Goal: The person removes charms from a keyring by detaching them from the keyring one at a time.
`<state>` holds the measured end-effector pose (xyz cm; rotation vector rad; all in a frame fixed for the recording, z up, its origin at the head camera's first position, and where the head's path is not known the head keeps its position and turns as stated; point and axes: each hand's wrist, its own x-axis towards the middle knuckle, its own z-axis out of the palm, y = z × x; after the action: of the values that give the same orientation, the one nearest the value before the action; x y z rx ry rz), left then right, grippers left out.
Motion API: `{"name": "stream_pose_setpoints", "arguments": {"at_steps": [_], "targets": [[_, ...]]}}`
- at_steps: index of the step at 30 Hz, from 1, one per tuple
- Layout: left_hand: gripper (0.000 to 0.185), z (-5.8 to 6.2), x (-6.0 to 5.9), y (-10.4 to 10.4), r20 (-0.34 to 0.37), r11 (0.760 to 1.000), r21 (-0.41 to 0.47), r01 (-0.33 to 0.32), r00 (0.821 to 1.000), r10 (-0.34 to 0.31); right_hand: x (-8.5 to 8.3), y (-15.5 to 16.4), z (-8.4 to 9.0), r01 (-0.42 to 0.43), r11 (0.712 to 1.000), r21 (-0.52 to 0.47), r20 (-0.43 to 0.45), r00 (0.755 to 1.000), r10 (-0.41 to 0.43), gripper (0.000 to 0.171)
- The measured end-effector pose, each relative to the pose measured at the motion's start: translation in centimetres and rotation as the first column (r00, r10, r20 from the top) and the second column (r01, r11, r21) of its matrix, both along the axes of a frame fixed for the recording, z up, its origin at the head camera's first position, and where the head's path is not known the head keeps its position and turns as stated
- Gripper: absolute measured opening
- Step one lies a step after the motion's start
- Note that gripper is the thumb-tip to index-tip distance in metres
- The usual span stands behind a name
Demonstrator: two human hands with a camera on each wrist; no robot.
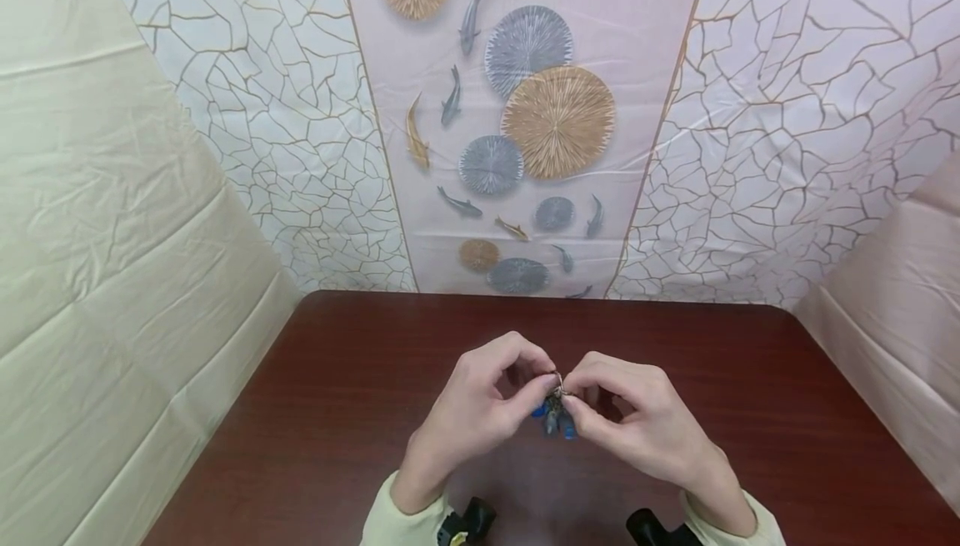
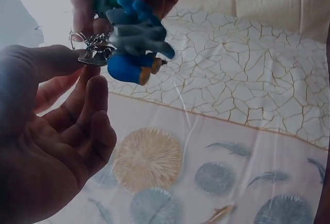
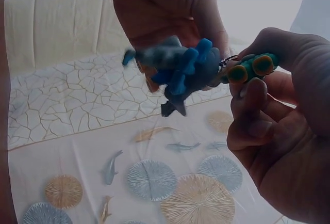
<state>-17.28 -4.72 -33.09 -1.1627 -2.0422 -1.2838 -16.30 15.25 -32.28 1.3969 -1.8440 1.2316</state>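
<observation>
Low in the middle of the head view, above the dark table (image 1: 315, 413), the left hand (image 1: 472, 413) pinched the metal ring (image 2: 93, 48) of a keychain (image 1: 555, 413) between thumb and forefinger. Just right of it, the right hand (image 1: 637, 425) pinched the same keychain, its blue and grey charms (image 2: 134, 38) dangling between both hands.

Bright, even head view; dim, backlit, blurred wrist views

The blurred keychain figures (image 2: 135, 43) perhaps hang from a half-hidden ring (image 1: 557, 379).
</observation>
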Motion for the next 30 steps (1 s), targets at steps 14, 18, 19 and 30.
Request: {"name": "stream_pose_setpoints", "arguments": {"at_steps": [14, 18, 19, 30], "targets": [[0.013, 0.14, 0.13, 0.29, -0.191, 0.999, 0.004, -0.054, 0.98, 0.054, -0.02, 0.08, -0.08, -0.013, 1.0, 0.019, 0.012, 1.0, 0.012, 0.025], [0.012, 0.1, 0.17, 0.17, -0.134, 0.999, 0.006, -0.036, 0.99, 0.037, -0.05, 0.03, -0.12, -0.026, 0.999, 0.018, 0.026, 0.999, 0.026, 0.027], [0.012, 0.1, 0.15, 0.15, -0.124, 0.999, 0.002, -0.033, 0.992, 0.033, -0.05, 0.03, -0.12, -0.025, 0.999, 0.02, 0.025, 0.999, 0.025, 0.026], [0.016, 0.29, 0.01, 0.38, -0.282, 0.996, -0.055, -0.076, 0.958, 0.057, 0.04, 0.01, -0.05, 0.011, 1.0, 0.014, 0.006, 1.0, -0.011, 0.028]]}}
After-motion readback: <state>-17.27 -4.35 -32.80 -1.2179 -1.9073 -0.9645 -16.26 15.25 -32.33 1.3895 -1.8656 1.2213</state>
